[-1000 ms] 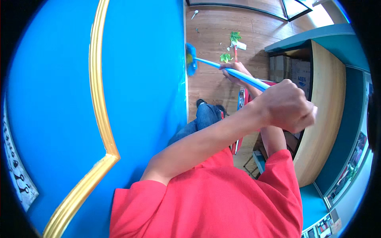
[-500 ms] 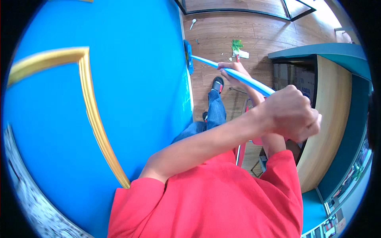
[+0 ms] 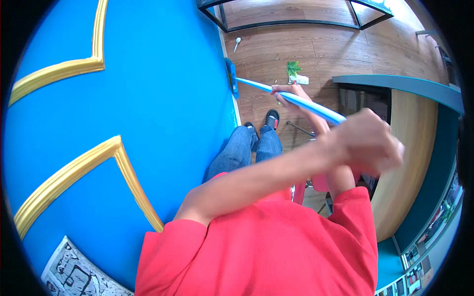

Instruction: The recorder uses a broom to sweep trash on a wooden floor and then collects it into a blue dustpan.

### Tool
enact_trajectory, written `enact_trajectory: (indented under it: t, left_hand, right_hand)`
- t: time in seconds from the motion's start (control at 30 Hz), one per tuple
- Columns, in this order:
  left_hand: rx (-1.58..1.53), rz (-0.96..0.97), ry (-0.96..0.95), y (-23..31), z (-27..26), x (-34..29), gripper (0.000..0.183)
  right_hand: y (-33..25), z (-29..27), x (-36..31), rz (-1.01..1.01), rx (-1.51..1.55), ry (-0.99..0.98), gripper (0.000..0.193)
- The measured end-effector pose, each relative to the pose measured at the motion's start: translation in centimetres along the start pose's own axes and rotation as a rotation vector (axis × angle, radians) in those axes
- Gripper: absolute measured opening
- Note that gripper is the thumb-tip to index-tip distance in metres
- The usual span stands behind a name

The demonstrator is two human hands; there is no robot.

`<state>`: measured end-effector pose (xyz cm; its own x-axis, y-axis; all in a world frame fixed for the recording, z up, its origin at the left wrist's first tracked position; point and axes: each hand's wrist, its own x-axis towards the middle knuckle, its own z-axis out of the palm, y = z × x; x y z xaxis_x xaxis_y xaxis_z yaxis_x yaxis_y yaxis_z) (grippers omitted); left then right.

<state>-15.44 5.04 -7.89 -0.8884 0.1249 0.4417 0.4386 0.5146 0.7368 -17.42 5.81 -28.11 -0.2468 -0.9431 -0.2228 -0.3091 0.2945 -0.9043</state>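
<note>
A broom with a pale blue handle (image 3: 312, 106) slants down across the view, and I hold it in both hands. My left hand (image 3: 371, 142), slightly smeared by motion, is closed round the upper end, its arm crossing over my right forearm. Further down the handle, the fingers of my right hand (image 3: 292, 97) wrap it. The blue broom head (image 3: 232, 79) stands on edge against the foot of the blue wall. Just beyond my right hand, a green leaf (image 3: 293, 68) and a small white packet (image 3: 299, 80) lie on the floor. A white spoon (image 3: 237, 44) lies nearer the wall.
The blue wall (image 3: 163, 89) with gold moulding (image 3: 64, 177) runs along my left. A black metal frame (image 3: 291, 22) stands ahead on the wooden floor (image 3: 340, 54). A wooden shelf unit (image 3: 410, 153) with a teal-grey edge is close on my right. Something red stands below my arms.
My left foot has come forward beside the right one. The leaf, packet and spoon appear nearer, and the wall moulding has shifted back. Both hands stay on the broom.
</note>
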Motion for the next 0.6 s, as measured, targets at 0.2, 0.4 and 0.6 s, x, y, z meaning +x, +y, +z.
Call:
enact_trajectory:
  t: [0.2,0.4,0.6]
  left_hand:
    - [-0.196,0.151,0.122,0.6,0.1,1.6,0.019]
    - [-0.234,0.096,0.133,2.4,-5.9,4.3,0.021]
    - [-0.064,-0.003,-0.041,-12.3,-6.4,5.3,0.02]
  right_hand:
    - [2.7,-5.1,-2.0,0.134,-0.174,0.132,0.017]
    - [-2.1,-5.5,2.9,0.059,-0.075,0.179,0.019]
    - [1.5,-6.0,13.8,0.221,-0.035,0.205,0.023]
